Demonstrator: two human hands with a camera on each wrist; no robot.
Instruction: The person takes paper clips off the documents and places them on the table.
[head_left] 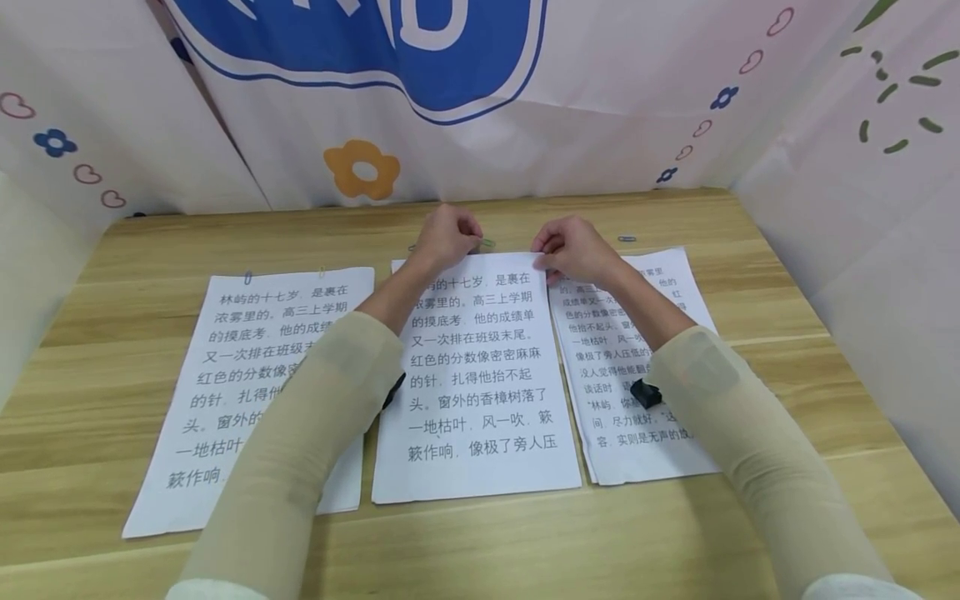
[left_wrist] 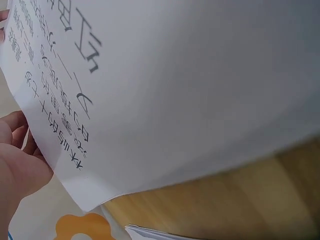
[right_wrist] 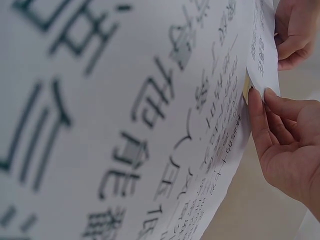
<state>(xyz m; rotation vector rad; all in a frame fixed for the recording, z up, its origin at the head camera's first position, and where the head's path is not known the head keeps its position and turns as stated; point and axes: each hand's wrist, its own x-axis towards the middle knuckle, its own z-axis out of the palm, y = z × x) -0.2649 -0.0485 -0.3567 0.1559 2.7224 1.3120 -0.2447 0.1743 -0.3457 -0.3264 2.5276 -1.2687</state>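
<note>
Near the top edge of the middle paper stack, my left hand has curled fingers, with a green paper clip at their tips. My right hand pinches the top right corner of that stack between thumb and forefinger, as the right wrist view also shows for the right hand. In the left wrist view the left hand is beside the paper's edge, its fingertips partly hidden. The right forearm passes over the right paper stack, and the left forearm over the left paper stack.
Two paper clips sit on the left stack's top edge, a dark clip and a pale clip. Another paper clip lies on the wooden table behind the right stack. A printed cloth hangs along the table's back edge.
</note>
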